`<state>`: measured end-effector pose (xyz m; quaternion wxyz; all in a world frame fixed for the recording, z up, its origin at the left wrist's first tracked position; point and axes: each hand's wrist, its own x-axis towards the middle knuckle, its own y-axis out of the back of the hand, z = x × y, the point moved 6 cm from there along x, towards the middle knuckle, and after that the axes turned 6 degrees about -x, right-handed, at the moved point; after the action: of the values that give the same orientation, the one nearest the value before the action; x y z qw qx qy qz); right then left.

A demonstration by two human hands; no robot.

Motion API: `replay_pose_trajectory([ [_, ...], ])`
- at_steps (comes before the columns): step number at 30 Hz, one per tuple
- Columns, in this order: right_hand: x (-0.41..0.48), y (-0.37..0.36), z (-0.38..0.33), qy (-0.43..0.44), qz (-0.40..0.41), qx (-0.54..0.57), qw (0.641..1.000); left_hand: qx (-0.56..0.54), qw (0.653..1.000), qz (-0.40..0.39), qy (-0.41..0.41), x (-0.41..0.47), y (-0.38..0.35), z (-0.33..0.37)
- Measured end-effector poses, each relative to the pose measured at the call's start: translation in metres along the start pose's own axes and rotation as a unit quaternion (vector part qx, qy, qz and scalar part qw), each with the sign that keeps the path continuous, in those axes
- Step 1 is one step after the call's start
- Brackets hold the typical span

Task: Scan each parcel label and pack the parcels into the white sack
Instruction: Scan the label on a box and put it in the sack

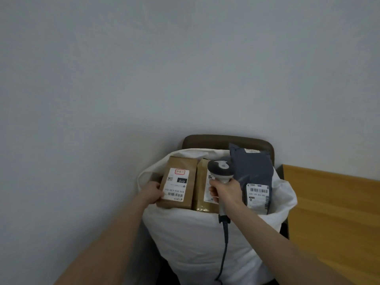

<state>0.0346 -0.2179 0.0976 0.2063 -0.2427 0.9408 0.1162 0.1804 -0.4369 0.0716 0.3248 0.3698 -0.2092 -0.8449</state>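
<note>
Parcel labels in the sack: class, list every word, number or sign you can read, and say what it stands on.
"010": black patch, label of the left brown parcel.
"1-3-1", handwritten in a red box: same label, reading unsure.
Printed digits by its barcode: too blurred.
Label of the grey mailer: too blurred.
Label of the middle brown parcel: partly behind the scanner, unreadable.

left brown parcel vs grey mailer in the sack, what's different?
1. The left brown parcel is tan paper. The grey mailer is wrinkled dark plastic.
2. The grey mailer stands taller than the left brown parcel.
3. The left hand grips the left brown parcel. The right hand holds the scanner, not the grey mailer.
Shared: both stand in the white sack with barcode labels facing the camera.
</note>
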Motion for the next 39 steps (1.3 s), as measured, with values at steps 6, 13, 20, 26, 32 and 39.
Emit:
replay_pose_trajectory([
  [6, 0.019, -0.015, -0.002, 0.034, 0.014, -0.058, 0.998, 0.174, 0.982, 0.026, -0.07, 0.017, -0.039, 0.022],
  [13, 0.037, -0.042, -0.012, 0.081, 0.01, -0.171, 0.982, 0.223, 0.971, 0.047, -0.066, 0.046, -0.046, 0.024],
  [20, 0.067, -0.075, -0.02, 0.06, 0.007, -0.296, 0.953, 0.14, 0.96, 0.168, -0.177, 0.12, 0.017, 0.08],
  [26, 0.092, -0.089, -0.014, 0.033, 0.023, -0.295, 0.955, 0.034, 0.999, 0.006, -0.04, 0.207, 0.019, 0.06],
  [32, 0.103, -0.08, -0.009, 0.019, 0.04, -0.268, 0.962, -0.08, 0.989, -0.089, 0.082, 0.23, 0.0, 0.041],
  [39, 0.105, -0.079, -0.008, 0.02, 0.039, -0.28, 0.959, -0.053, 0.994, -0.054, 0.081, 0.241, -0.002, 0.038],
])
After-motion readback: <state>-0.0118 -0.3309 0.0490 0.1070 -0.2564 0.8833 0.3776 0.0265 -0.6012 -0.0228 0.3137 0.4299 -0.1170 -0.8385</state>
